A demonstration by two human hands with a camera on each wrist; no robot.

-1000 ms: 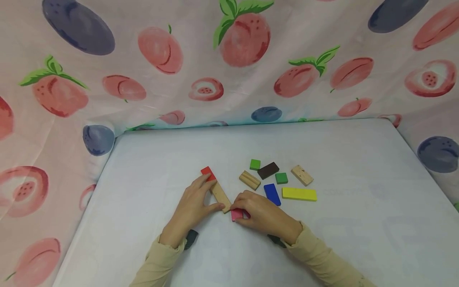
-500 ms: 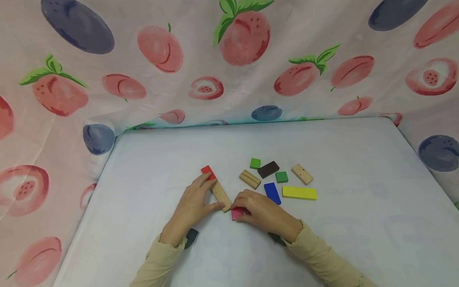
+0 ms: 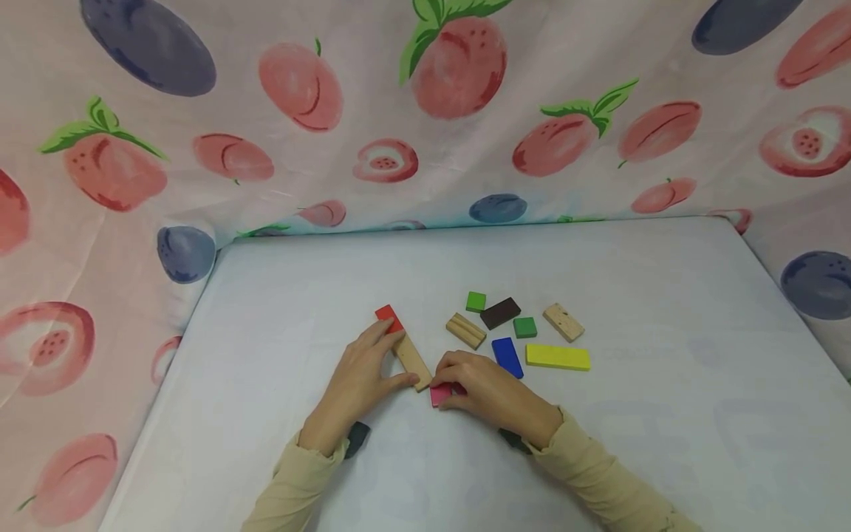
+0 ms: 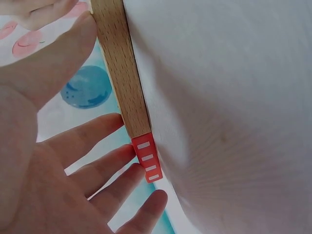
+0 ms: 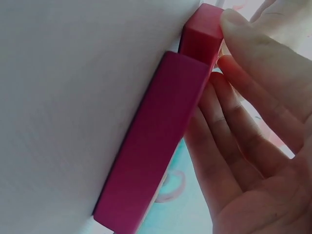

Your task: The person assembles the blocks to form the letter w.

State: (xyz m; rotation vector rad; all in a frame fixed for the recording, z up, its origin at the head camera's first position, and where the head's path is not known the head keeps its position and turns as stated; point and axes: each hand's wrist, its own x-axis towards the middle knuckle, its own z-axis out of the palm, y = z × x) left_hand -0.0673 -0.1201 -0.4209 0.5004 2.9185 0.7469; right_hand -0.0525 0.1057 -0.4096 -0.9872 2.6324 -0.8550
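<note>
My left hand (image 3: 359,380) lies along a plain wooden block (image 3: 412,362) and a red block (image 3: 388,316) set end to end. Its fingertips touch their side and its thumb rests by the wooden block's near end. White rectangles mark the red block's side in the left wrist view. With thumb and fingers, my right hand (image 3: 492,384) pinches a small pink block (image 3: 439,396) right at the wooden block's near end. A longer magenta block (image 5: 151,141) lies alongside it, mostly hidden under the right hand in the head view.
Beyond the right hand lie blue (image 3: 508,357), yellow (image 3: 557,357), dark brown (image 3: 501,313) and green (image 3: 525,327) blocks, a lighter green one (image 3: 476,301), a grooved wooden block (image 3: 466,330) and a speckled wooden block (image 3: 564,322). Fruit-patterned cloth (image 3: 306,177) borders the white table (image 3: 299,295).
</note>
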